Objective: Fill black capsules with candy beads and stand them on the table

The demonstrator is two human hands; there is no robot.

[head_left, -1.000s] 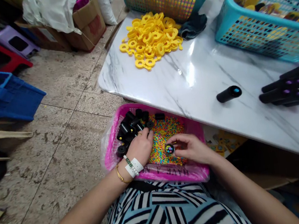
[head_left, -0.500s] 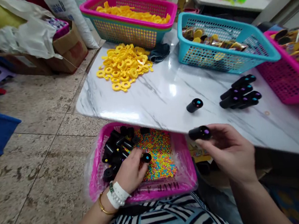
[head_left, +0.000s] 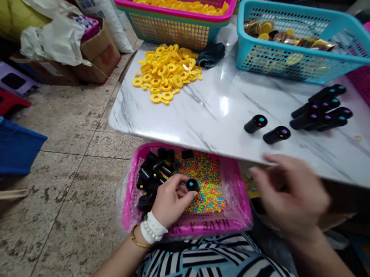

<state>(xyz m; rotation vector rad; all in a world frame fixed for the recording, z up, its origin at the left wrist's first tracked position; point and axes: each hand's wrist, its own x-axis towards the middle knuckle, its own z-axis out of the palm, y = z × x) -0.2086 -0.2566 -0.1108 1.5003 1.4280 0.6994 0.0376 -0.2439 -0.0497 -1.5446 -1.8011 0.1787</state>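
My left hand (head_left: pixel 172 196) is closed around a small black cylinder (head_left: pixel 192 185) with a blue dot on its end, above the pink basket (head_left: pixel 125 204). Inside that plastic-lined basket lie many tiny coloured balls (head_left: pixel 207 185) and a heap of black cylinders (head_left: pixel 148 172). My right hand (head_left: pixel 293 192) is smeared by motion in front of the table edge, thumb and forefinger apart, with nothing held between them. Just beyond it, a black cylinder with a purple dot (head_left: pixel 276 135) stands on the table beside another with a blue dot (head_left: pixel 256 123).
Several more black cylinders (head_left: pixel 319 110) stand grouped on the marble-patterned table (head_left: pixel 183 120). A pile of yellow ring pieces (head_left: pixel 166 71) lies before a pink-rimmed basket (head_left: pixel 171 28). At the back right is a blue basket (head_left: pixel 297 64) of wrapped items. A blue bin (head_left: pixel 7 147) stands left.
My right hand has let go of the purple-dotted cylinder, now on the table, and drawn back. My left hand has lifted the blue-dotted cylinder slightly. The view has shifted.
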